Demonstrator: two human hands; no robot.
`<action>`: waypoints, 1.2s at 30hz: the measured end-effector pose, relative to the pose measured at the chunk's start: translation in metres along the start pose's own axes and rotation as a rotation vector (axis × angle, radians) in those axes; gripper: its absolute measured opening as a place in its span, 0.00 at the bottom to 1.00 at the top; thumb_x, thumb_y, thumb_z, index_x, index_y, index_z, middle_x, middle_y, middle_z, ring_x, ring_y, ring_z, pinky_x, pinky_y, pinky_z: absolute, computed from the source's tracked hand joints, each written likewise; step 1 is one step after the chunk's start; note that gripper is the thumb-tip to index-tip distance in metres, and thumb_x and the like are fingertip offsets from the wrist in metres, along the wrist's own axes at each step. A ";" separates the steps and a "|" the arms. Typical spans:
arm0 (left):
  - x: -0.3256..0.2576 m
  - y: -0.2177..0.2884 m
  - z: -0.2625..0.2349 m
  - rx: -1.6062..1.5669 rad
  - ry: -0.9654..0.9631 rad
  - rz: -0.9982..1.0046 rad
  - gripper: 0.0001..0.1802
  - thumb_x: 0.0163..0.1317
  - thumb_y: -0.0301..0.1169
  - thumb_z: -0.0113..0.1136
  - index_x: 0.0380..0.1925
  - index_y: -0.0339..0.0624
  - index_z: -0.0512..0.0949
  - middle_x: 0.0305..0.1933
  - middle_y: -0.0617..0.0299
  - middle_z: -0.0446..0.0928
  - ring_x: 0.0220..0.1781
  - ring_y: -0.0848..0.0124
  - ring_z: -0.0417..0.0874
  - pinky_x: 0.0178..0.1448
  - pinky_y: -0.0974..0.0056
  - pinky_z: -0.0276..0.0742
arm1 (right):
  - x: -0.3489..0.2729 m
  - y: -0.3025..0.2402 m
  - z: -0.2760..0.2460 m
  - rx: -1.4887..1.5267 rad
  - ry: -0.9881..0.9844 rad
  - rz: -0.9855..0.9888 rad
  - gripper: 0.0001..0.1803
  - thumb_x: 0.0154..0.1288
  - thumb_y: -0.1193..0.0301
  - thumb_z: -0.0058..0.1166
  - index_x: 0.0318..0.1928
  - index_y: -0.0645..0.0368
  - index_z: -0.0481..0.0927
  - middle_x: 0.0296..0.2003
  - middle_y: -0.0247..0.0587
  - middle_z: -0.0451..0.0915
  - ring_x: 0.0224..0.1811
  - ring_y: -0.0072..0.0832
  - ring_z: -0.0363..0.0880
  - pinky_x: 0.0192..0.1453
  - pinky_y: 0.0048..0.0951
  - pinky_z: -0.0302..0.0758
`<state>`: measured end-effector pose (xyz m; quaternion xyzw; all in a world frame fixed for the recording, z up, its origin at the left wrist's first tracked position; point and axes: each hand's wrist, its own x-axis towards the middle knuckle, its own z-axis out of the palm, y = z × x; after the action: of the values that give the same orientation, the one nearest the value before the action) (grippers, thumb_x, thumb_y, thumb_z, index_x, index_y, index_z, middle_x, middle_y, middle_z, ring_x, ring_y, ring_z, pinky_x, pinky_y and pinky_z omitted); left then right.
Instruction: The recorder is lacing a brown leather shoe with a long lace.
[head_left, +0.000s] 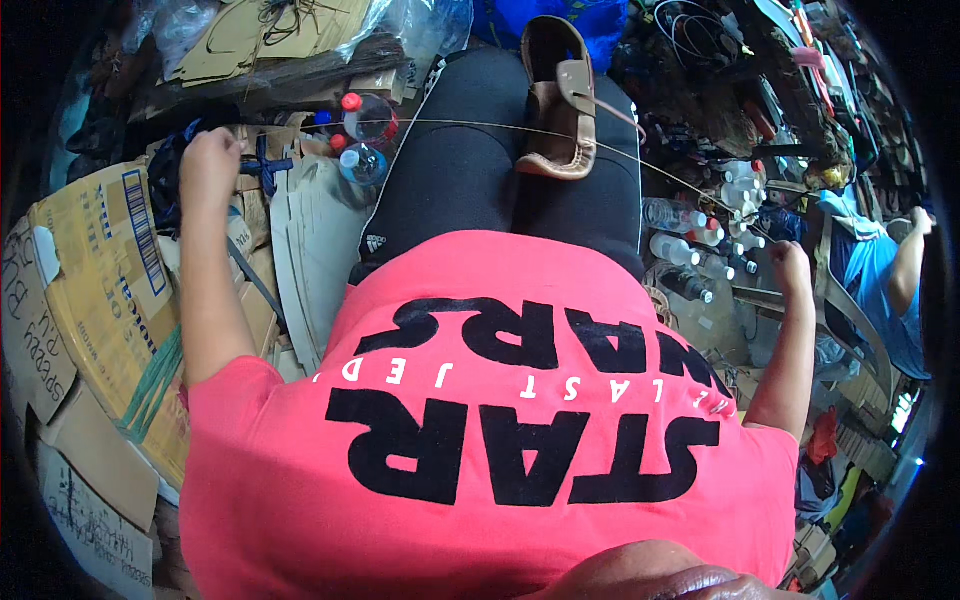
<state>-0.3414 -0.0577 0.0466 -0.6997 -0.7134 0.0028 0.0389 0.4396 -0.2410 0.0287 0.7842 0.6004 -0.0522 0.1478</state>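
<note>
A brown leather shoe upper [556, 100] rests on my knees, which are in black trousers [480, 170]. A thin pale thread [470, 125] runs taut from the shoe out to both sides. My left hand [208, 160] is raised far to the left, fingers closed on one end of the thread. My right hand [792, 268] is out to the right, closed on the other end. My pink shirt [480, 430] with black lettering fills the lower picture.
Flattened cardboard boxes [100, 290] lie at the left. Plastic bottles with red caps [365, 130] stand by my left knee, and more bottles [700, 250] at the right. A person in a blue top [885, 290] sits at the far right. Tools and clutter crowd the top right.
</note>
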 end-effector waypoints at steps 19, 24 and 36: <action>0.032 0.309 0.024 -1.055 -0.616 0.888 0.17 0.46 0.37 0.71 0.36 0.42 0.84 0.34 0.57 0.84 0.37 0.66 0.84 0.44 0.64 0.78 | 0.053 -0.278 -0.072 0.981 -0.089 -0.690 0.05 0.55 0.80 0.62 0.33 0.58 0.83 0.31 0.32 0.73 0.36 0.20 0.75 0.42 0.22 0.73; 0.030 0.308 0.027 -1.123 -0.754 0.901 0.16 0.49 0.35 0.68 0.38 0.41 0.84 0.35 0.58 0.84 0.39 0.68 0.84 0.47 0.65 0.76 | 0.044 -0.284 -0.064 1.018 -0.020 -0.714 0.07 0.54 0.80 0.63 0.34 0.57 0.83 0.30 0.32 0.75 0.34 0.20 0.76 0.40 0.23 0.73; 0.026 0.301 0.007 -0.832 -0.762 1.097 0.15 0.55 0.26 0.61 0.44 0.41 0.81 0.50 0.52 0.77 0.52 0.62 0.78 0.59 0.65 0.70 | 0.005 -0.296 -0.079 0.496 0.294 -0.762 0.08 0.53 0.77 0.56 0.36 0.56 0.82 0.33 0.42 0.75 0.37 0.39 0.78 0.41 0.37 0.74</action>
<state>-0.0423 -0.0249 0.0237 -0.8597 -0.1729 -0.0057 -0.4806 0.1506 -0.1432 0.0522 0.5191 0.8290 -0.1328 -0.1602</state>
